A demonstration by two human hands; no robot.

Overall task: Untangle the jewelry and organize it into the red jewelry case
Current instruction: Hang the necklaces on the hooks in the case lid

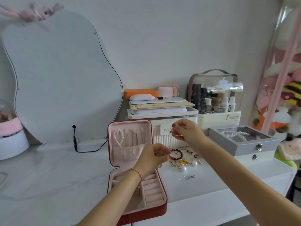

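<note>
The red jewelry case [160,207] lies open on the white table, its pink lid upright with a pearl bracelet [118,138] and thin chains hanging inside. A thin silver chain [170,138] is stretched between my hands: my right hand [184,129] pinches its upper end, my left hand [154,154] pinches its lower end above the case's right edge. Right of the case lies a tangled pile: a dark red bead bracelet [176,154], gold pieces [179,162], pearl earrings [194,163] and a small silver piece [191,176].
A grey glass-lidded jewelry box [244,142] with pearls stands at the right. White storage boxes [162,124] and a clear cosmetics organizer [216,95] line the wall behind. A wavy mirror [61,75] with a black cable leans at the left.
</note>
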